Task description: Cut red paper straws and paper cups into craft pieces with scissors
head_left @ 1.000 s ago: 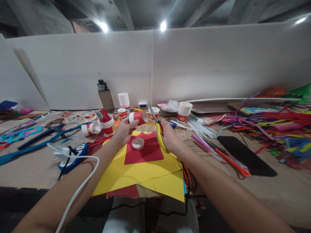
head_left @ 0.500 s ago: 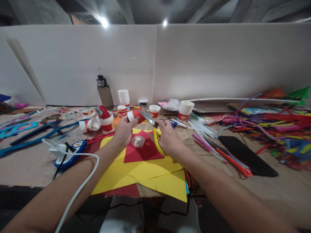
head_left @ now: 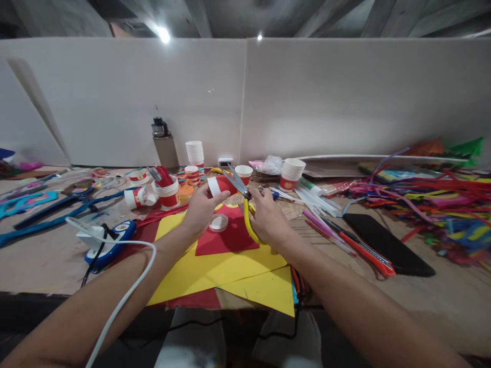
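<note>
My left hand (head_left: 202, 205) is closed around a red and white paper cup (head_left: 221, 185), tilted on its side. In my right hand (head_left: 265, 212) is a pair of scissors (head_left: 251, 222) with yellow handles. Their blades point up and left, against or just beside the cup; I cannot tell whether they are cutting into it. Below the hands a small round white piece (head_left: 218, 222) lies on a red paper sheet (head_left: 226, 244). That sheet rests on larger yellow paper (head_left: 184, 278).
Stacked paper cups (head_left: 292, 174) stand at the back right, and a cup with red pens (head_left: 168, 191) at left. A blue power strip (head_left: 115, 248), a red utility knife (head_left: 368, 253), a black phone-like slab (head_left: 387, 245) and colourful pipe cleaners (head_left: 433, 204) lie around. A white cable (head_left: 130, 286) crosses my left forearm.
My left hand has shifted slightly right and turned the cup, showing more of its white part. The scissors' blades look closer together and sit a little higher.
</note>
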Motion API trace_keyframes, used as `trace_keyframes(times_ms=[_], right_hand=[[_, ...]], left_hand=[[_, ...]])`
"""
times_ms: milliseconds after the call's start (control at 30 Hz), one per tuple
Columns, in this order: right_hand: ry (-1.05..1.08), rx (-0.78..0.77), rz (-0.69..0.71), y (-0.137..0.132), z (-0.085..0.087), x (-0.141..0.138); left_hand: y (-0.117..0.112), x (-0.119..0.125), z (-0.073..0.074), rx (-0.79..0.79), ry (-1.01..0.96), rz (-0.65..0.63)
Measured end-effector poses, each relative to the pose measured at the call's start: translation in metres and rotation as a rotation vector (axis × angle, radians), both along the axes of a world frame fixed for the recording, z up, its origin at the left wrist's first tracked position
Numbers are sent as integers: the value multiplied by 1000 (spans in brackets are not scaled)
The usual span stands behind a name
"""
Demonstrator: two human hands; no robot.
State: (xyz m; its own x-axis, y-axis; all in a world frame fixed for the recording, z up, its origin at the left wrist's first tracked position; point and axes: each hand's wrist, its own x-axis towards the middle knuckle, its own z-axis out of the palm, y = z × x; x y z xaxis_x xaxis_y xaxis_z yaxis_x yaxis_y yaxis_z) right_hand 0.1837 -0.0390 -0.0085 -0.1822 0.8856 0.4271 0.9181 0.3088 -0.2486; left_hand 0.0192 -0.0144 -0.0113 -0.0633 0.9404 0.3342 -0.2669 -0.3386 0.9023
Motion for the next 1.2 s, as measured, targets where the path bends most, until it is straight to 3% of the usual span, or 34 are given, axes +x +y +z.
trace_keyframes(times_ms=[433,533,767,1000,1200], right_hand=[[-9,-8,1,-2,5,-1],[170,-15,106,1,7,2],[855,5,337,19,-1,11],[947,-65,402,17,-2,10],[1014,-103,395,16,-5,8]], left_hand=[[2,0,-2,-7,-63,-87],[5,-2,-4,-62,-117,-141],[9,-7,-6,-110,-150,-222],[-2,-2,-3,-129,-81,-411],[-2,2,-1,-99,-82,-361]])
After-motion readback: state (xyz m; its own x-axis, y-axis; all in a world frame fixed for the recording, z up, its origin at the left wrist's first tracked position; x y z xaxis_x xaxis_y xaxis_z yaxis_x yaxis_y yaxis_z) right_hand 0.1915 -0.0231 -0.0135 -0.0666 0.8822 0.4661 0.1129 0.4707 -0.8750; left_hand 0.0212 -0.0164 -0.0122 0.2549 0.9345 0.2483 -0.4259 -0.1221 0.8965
